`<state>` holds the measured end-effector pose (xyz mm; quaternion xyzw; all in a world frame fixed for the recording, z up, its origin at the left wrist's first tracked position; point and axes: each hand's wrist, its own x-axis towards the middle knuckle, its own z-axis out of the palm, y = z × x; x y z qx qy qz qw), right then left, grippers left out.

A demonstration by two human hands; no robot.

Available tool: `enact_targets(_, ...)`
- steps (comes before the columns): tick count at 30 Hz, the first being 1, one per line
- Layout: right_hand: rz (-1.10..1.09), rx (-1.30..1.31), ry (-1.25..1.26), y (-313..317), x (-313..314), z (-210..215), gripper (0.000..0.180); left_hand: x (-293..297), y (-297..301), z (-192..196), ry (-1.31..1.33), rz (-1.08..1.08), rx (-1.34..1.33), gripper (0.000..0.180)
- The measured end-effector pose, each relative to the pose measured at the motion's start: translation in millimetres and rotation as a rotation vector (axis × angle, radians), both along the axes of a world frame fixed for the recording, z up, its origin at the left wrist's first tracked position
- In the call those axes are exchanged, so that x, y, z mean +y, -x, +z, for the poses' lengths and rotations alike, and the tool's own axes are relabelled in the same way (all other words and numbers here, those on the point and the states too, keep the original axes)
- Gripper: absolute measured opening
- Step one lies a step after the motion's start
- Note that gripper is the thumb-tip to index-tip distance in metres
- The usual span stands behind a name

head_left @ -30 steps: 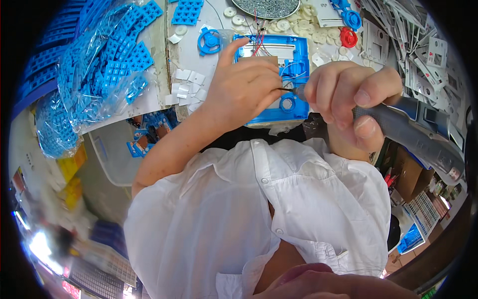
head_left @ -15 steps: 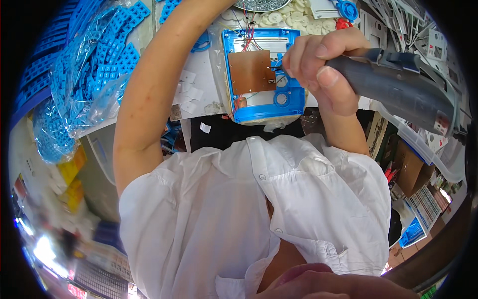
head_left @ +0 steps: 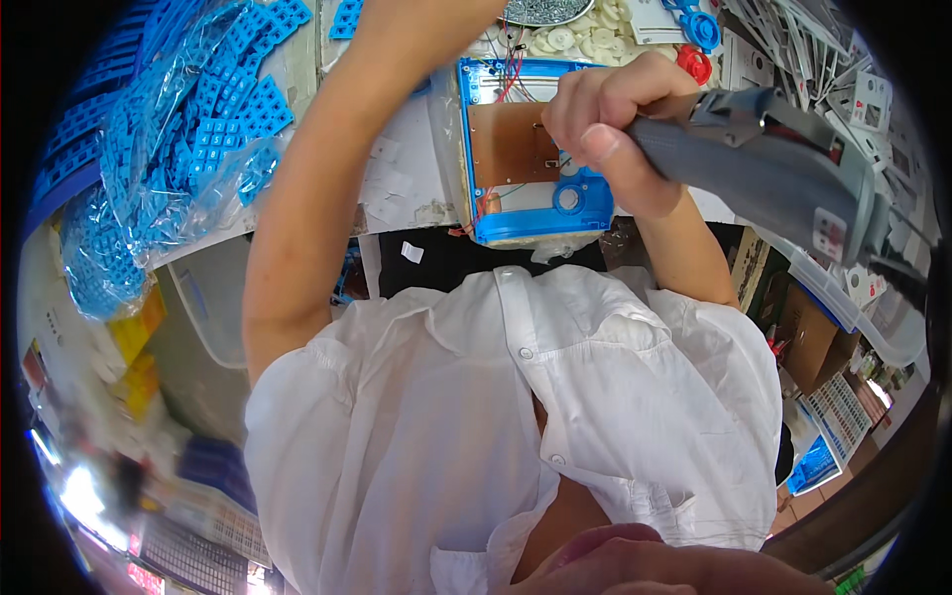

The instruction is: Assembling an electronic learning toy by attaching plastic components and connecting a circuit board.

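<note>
My right hand [head_left: 625, 129] is wrapped round the front of a grey electric screwdriver [head_left: 759, 164]. It hovers over the right side of a blue plastic casing [head_left: 531, 226]. A brown circuit board [head_left: 508, 149] lies inside the casing, with thin red and dark wires [head_left: 513, 79] at its upper edge. The screwdriver's tip is hidden or too fine to make out. At the top of the view is my left hand [head_left: 436, 22], beside a round metal dish of small screws [head_left: 545, 10]. Its fingers are cut off by the picture's edge.
Bagged blue keypad pieces [head_left: 213, 139] are heaped at the left. White discs [head_left: 585, 38] lie behind the casing, with a red ring [head_left: 695, 63] and a blue part [head_left: 699, 28] beside them. White panels [head_left: 828, 50] crowd the far right; paper scraps [head_left: 392, 183] lie left of the casing.
My left hand has moved slightly right and down, coming further into view near the dish. My right hand and the screwdriver have shifted a little left, now covering the casing's upper right corner.
</note>
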<state>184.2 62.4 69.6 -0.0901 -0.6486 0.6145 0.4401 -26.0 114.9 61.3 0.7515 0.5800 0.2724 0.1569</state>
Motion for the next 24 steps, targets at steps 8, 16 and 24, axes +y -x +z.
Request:
enact_targets(8,0.088,-0.033,-0.032,-3.5,12.7,8.0,0.022,-103.6,-7.0,-20.1,-0.215,-0.152,-0.144,0.013)
enact_targets(16,0.262,0.061,-0.040,-0.7,13.8,48.8,0.027,-116.2,-18.7,-28.5,-0.256,-0.170,-0.265,0.015)
enact_targets(24,0.239,0.044,-0.035,12.7,9.1,44.4,0.025,-124.3,-11.3,-28.7,-0.294,-0.075,-0.161,0.024)
